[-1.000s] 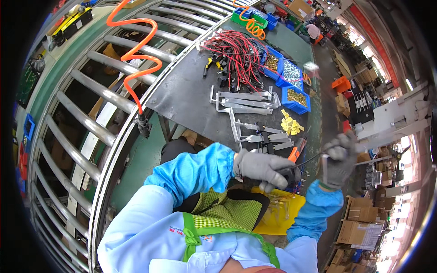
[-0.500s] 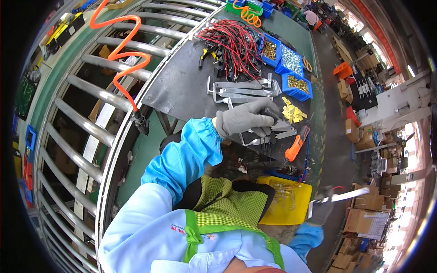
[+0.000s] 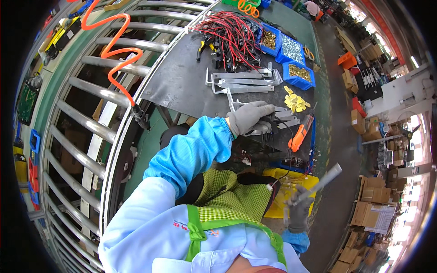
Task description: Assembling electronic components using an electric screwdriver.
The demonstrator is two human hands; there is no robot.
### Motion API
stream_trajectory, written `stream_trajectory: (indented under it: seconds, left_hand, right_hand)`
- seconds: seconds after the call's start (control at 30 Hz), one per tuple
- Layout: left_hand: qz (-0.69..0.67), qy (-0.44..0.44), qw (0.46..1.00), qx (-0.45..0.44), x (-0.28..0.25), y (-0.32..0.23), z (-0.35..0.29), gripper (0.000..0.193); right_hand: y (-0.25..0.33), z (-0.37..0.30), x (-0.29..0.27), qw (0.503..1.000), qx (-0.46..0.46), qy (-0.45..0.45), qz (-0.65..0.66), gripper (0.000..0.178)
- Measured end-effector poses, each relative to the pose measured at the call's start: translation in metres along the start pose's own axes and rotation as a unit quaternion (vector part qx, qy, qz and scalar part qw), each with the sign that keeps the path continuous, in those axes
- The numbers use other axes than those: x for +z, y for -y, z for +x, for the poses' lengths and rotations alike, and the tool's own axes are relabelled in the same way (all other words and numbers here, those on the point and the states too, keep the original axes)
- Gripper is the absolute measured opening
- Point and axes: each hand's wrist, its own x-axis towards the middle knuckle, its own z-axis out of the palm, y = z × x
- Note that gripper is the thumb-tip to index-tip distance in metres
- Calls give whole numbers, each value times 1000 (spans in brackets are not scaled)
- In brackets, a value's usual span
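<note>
My left hand (image 3: 252,119), in a grey glove, lies at the table's near edge with its fingers curled over a black cable (image 3: 290,136). The part inside the grip is hidden. That cable hangs off the edge to a small white connector (image 3: 269,186). Low on the right, my right hand (image 3: 299,210), also gloved, grips a flat metal bracket (image 3: 324,181); both are blurred by motion. Beyond my left hand several bent metal brackets (image 3: 243,83) lie stacked. To its right are yellow tabs (image 3: 296,101) in a heap and an orange-handled tool (image 3: 299,135).
Red and black cables (image 3: 232,38) lie bunched at the table's back, beside blue bins of small metal parts (image 3: 299,74). Below the edge sits a yellow tray (image 3: 280,175). A metal roller conveyor (image 3: 93,125) runs along the left, with an orange coiled hose (image 3: 120,54) over it.
My right hand has moved left and slightly up with the metal bracket, now over the yellow tray's near side. My left hand stays at the table edge. A cable with a white connector now hangs down.
</note>
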Motion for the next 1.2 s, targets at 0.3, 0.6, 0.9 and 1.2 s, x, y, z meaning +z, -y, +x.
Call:
stream_trajectory:
  seconds: [0.3,0.6,0.9,1.2]
  left_hand:
    - [-115,78,988,67,1,14,5,27]
    - [-357,-61,926,105,16,2,3,34]
    - [-467,40,875,123,32,4,-7,54]
    - [-349,135,917,135,23,21,-2,46]
  right_hand:
    - [-15,37,118,980,-14,98,-171,36]
    - [-27,45,135,961,-73,105,-245,38]
    - [-48,54,142,945,-131,110,-280,37]
    - [-52,54,136,887,-212,92,-399,39]
